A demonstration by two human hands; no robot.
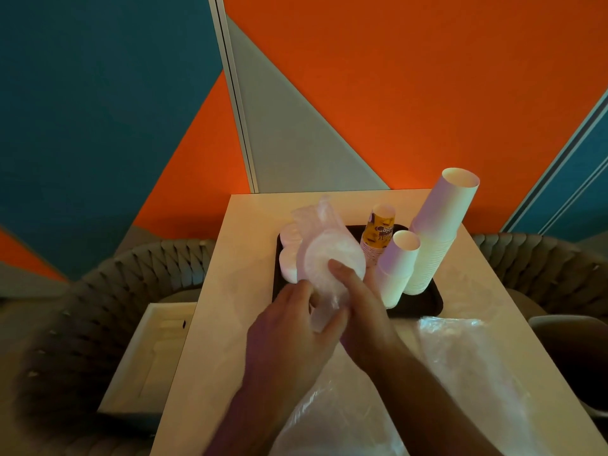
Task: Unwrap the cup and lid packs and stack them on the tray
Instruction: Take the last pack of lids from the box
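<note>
Clear plastic film sheathes the lid pack [324,255], a sleeve of white lids held over the near-left part of the dark tray [427,306], its far end pointing up and away. The left hand [289,324] grips the gathered, twisted end of the wrap at the pack's near end, fingers curled round it. The right hand [358,304] clasps the same end from the right, its thumb laid against the face of the nearest lid. So the step in hand looks like freeing the lids from their film, and this pack is not yet open.

Behind the pack, on the tray's left side, another white stack of lids [287,258] appears to stand already; its edges are partly hidden. To the right on the tray stand a tall stack of white cups [437,235], a shorter white stack [396,268] leaning beside it, and a yellow printed stack [376,235] farther back. Loose film [460,350] lies on the table [250,225] near right of the tray.

Next, I judge, the twisted end must be torn or untwisted and the film peeled back while one hand keeps the lids together, or they could spill sideways.
</note>
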